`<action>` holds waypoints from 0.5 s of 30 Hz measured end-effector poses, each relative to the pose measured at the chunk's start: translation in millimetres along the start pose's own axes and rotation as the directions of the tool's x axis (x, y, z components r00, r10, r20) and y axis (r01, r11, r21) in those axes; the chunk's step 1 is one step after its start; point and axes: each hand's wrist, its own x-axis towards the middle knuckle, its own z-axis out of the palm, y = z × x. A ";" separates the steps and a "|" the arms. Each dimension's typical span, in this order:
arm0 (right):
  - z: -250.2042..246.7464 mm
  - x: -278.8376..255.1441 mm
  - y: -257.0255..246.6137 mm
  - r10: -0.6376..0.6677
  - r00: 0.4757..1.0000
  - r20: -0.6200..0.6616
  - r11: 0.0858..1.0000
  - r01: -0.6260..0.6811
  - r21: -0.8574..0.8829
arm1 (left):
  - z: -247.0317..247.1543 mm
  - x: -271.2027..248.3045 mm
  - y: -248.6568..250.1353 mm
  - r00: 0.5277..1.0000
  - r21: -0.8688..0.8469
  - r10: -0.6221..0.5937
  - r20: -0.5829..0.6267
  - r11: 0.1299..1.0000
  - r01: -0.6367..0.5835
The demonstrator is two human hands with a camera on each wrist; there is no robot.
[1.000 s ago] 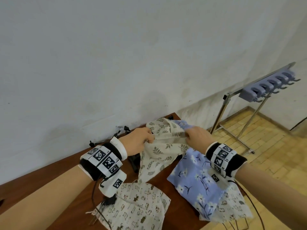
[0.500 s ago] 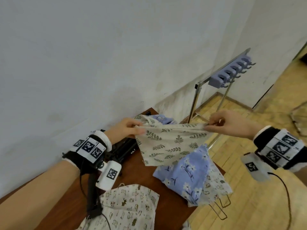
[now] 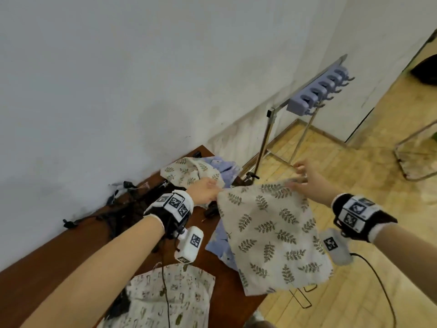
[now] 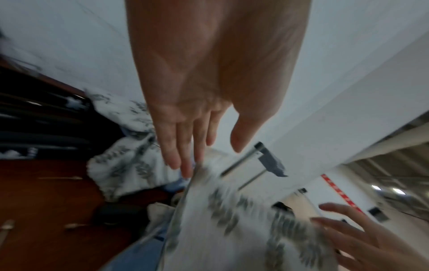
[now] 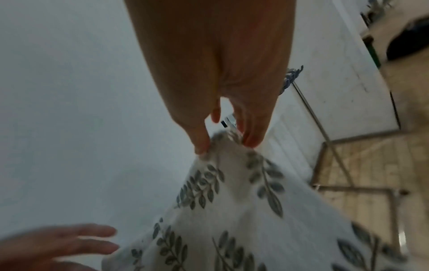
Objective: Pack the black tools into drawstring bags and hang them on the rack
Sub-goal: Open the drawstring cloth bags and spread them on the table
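1. Leaf-print drawstring bag (image 3: 272, 233) hangs in the air over the table's right edge, at about 4 o'clock from the middle of the head view. It is stretched between the two hands and falls as a flat sheet. Whether anything is inside cannot be told, though it looks limp and thin.
2. Black tools (image 3: 127, 207) lie in a tangled heap on the brown table (image 3: 59, 252) by the wall, at 9 o'clock from the held bag. None of them shows inside any bag.
3. A second leaf-print bag (image 3: 189, 170) lies crumpled at the table's far end, at 11 o'clock from the held one, touching blue floral fabric (image 3: 223, 162). More blue cloth is partly hidden under the held bag. An animal-print bag (image 3: 170, 294) lies flat at 7 o'clock, cut off by the bottom edge.
4. The rack (image 3: 314, 95) stands on the wood floor at 1 o'clock, well apart from the bag, and its row of hooks is bare.
5. The left wrist view is smeared by motion, so the bag's print there is only streaks.
6. The right hand (image 3: 307, 183) pinches the bag's top right corner between thumb and fingertips (image 5: 202, 144), with its other fingers spread.
7. The left hand (image 3: 205, 191) reaches forward with fingers (image 4: 183, 155) straight and together, their tips touching the bag's top left edge, and the thumb held apart.
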 end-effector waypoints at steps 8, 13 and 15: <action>125.7 22.4 -23.3 -0.282 0.934 0.221 0.889 0.341 -0.307 | -51.9 -32.5 -140.9 0.902 0.204 -0.432 -0.012 0.882 0.425; 213.5 51.0 -88.4 -0.165 0.788 0.594 0.829 0.437 -0.349 | -53.5 -78.7 -225.7 0.857 0.287 -0.470 -0.211 0.809 0.514; 244.5 57.8 -106.3 -0.111 0.764 0.636 0.843 0.411 -0.348 | -41.0 -93.4 -243.4 0.850 0.312 -0.482 -0.213 0.790 0.527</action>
